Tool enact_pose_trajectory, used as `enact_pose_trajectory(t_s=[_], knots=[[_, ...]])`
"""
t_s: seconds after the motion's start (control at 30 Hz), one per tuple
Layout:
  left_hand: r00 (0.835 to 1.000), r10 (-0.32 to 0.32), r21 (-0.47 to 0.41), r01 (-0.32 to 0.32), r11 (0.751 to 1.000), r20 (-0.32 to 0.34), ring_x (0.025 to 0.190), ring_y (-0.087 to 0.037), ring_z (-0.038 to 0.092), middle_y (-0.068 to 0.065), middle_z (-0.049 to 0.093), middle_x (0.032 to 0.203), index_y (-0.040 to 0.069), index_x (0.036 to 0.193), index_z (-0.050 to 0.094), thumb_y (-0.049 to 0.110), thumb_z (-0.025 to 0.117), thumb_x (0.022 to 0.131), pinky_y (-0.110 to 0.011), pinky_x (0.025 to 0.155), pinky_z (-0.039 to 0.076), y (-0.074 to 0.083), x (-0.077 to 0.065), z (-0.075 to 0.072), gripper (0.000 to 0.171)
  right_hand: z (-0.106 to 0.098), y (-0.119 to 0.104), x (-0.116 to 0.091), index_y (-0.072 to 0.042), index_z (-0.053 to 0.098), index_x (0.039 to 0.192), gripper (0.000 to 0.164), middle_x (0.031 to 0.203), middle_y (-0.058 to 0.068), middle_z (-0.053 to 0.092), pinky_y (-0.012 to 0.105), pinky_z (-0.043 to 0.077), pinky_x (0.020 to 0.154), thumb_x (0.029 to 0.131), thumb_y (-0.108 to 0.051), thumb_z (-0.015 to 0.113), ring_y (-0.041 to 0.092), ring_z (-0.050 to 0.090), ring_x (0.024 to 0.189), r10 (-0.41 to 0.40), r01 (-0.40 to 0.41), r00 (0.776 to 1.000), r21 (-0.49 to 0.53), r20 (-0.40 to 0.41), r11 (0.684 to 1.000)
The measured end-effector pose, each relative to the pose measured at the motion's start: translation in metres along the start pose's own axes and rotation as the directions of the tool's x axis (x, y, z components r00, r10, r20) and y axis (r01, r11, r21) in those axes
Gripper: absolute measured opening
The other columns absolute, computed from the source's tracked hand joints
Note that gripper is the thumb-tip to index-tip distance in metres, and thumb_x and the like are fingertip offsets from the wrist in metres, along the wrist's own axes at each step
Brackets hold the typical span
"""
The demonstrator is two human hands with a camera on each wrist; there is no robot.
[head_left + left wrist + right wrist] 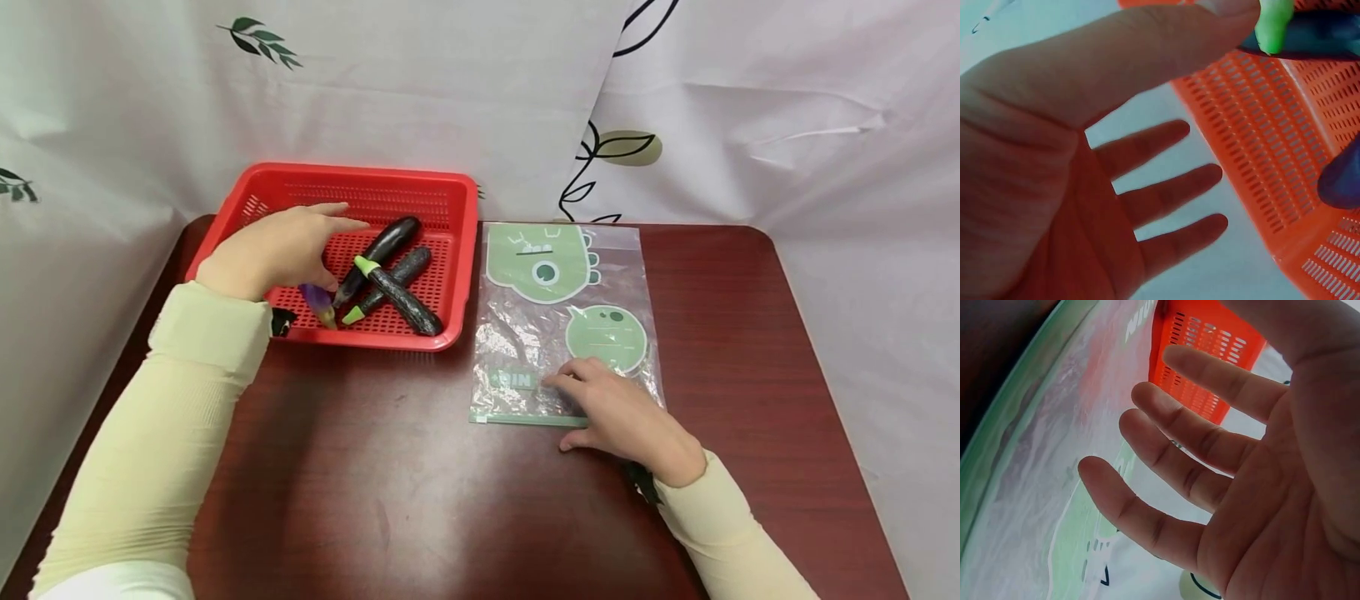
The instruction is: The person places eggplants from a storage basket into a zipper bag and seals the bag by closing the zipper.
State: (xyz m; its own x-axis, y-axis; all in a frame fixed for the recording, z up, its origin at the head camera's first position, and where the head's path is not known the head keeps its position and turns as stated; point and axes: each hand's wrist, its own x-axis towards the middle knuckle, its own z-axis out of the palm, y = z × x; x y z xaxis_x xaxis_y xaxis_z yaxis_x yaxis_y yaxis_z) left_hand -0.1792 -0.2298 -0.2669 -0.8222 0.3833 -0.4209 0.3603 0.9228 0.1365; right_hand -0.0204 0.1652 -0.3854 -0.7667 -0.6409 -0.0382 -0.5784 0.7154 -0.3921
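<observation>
My left hand (281, 250) hovers over the left part of a red plastic basket (468, 275), fingers spread and nothing between them. Beneath it lies a purple vegetable with a yellowish end (324, 312), partly hidden by the hand. Beside this rest a long dark eggplant (390, 242) and two dark, zucchini-like vegetables with bright green ends, one (412, 308) crossing over the other (411, 265). On the right, my right hand (626, 417) is above the near edge of a clear zip bag (525, 342) with green cartoon prints, its fingers loosely bent and the palm bare in the right wrist view.
The bag lies flat just right of the basket, its green zip strip (532, 419) toward me. Both are on a dark reddish wooden table (375, 483). A white cloth with leaf prints (420, 83) hangs behind the table and along its sides.
</observation>
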Motion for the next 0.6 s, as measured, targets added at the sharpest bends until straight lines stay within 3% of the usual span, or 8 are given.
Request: enact_pose_trajectory(t_s=[0.3,0.43,0.53,0.6], knots=[[0.996,0.036,-0.004,-0.036,0.999,0.083,0.132,-0.046,0.045,-0.024,0.029,0.158,0.015,0.147,0.052,0.001,0.084,0.076,-0.057,0.1,0.045,-0.004,0.005,0.005,0.079,0.002,-0.002,-0.003,-0.01,0.068,0.121,0.07,0.107,0.003,0.061,0.038,0.052,0.075,0.06,-0.027,0.097,0.022,0.057,0.098,0.037,-0.036,0.998,-0.022,0.042,0.999],[0.991,0.045,-0.044,-0.039,0.998,0.128,0.098,-0.029,0.07,-0.025,0.028,0.155,0.013,0.145,0.055,-0.003,0.082,0.076,-0.043,0.081,0.057,-0.004,0.007,0.01,0.076,0.003,-0.002,-0.005,-0.013,0.068,0.12,0.069,0.11,0.003,0.061,0.04,0.053,0.073,0.059,-0.029,0.097,0.023,0.058,0.099,0.073,-0.071,0.995,-0.038,0.068,0.997],[0.986,0.034,-0.114,-0.016,0.993,0.161,0.066,-0.017,0.072,-0.025,0.027,0.155,0.012,0.146,0.053,-0.006,0.08,0.077,-0.036,0.069,0.058,-0.004,0.01,0.013,0.077,0.004,-0.002,-0.005,-0.015,0.069,0.118,0.068,0.11,0.002,0.061,0.041,0.053,0.071,0.058,-0.031,0.096,0.022,0.058,0.099,0.079,-0.076,0.994,-0.053,0.069,0.996],[0.985,0.033,-0.144,-0.008,0.989,0.171,0.065,-0.016,0.071,-0.024,0.028,0.155,0.012,0.145,0.054,-0.008,0.08,0.076,-0.036,0.066,0.059,-0.004,0.011,0.014,0.076,0.004,-0.002,-0.005,-0.015,0.069,0.117,0.067,0.109,0.002,0.061,0.041,0.053,0.071,0.058,-0.03,0.097,0.022,0.058,0.097,0.074,-0.07,0.995,-0.059,0.063,0.996]])
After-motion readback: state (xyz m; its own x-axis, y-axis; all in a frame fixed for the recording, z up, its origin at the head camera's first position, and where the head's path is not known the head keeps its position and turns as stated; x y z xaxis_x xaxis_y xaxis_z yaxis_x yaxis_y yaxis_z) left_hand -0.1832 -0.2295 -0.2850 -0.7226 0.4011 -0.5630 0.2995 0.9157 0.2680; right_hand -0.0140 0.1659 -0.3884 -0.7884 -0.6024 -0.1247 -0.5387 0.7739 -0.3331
